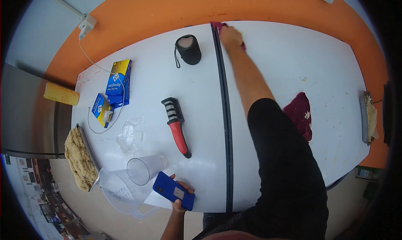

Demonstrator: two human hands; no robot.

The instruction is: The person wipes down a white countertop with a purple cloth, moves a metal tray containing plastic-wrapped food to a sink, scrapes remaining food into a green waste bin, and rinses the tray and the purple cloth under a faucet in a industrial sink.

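My left hand (179, 204) is closed around a blue smartphone (169, 189), holding it over the near edge of the white table. My right arm stretches across to the table's far edge. There my right hand (231, 36) presses a maroon cloth (217, 25) against the tabletop, at the end of the black strip (226, 114) that divides the table. Its fingers are wrapped over the cloth and partly hidden. Another maroon cloth (302, 114), dotted with pale crumbs, lies to the right of my sleeve.
A red-handled knife sharpener (178, 133) and a black speaker (189, 51) stand left of the strip. Clear plastic jugs (140, 171) sit near my left hand. Blue-yellow boxes (119, 83), a white cable (90, 120) and a tray of dough-like crumbs (79, 158) occupy the left side.
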